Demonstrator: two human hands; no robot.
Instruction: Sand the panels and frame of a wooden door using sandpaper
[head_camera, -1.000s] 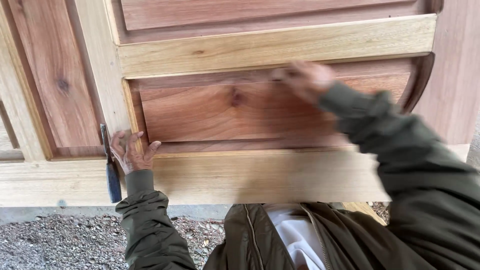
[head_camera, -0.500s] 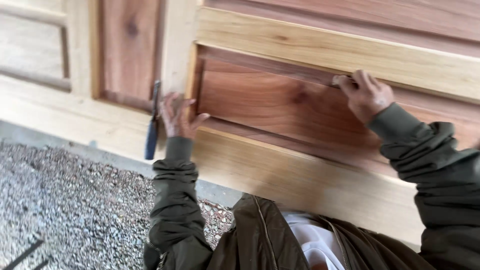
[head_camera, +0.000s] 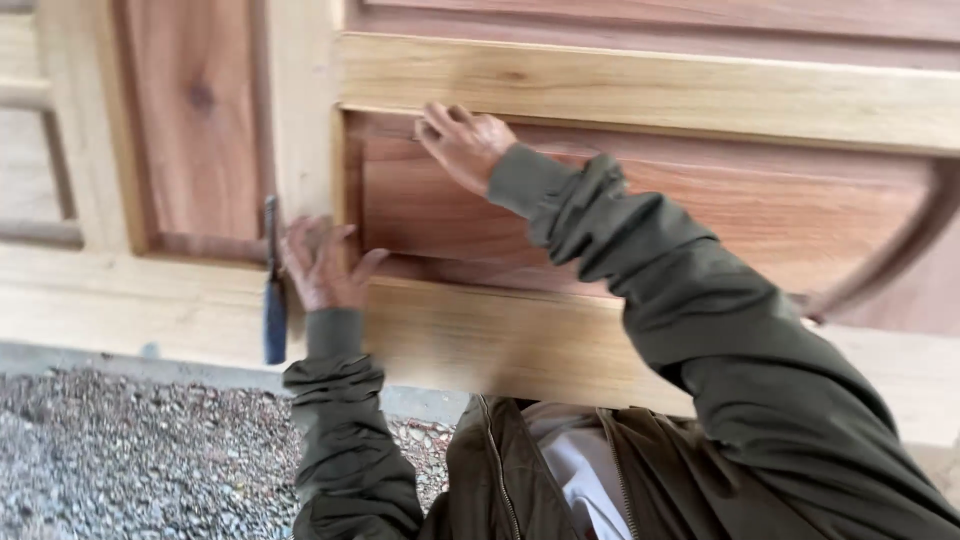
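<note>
reddish raised door panel (head_camera: 640, 215) in pale frame; right hand (head_camera: 462, 143) fingers pinched at its top edge; left hand (head_camera: 318, 265) spread flat

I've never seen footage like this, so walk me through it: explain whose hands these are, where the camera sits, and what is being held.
There is no machine here. A camera worn on a person's head looks down at their own two bare hands in dark green jacket sleeves. The left hand rests flat on a pale wooden door frame, with a blue-handled chisel tucked beside it. The right hand presses at the top edge of a reddish wood panel set into that frame; whatever it pinches is too blurred to name. Gravel ground lies below.
</note>
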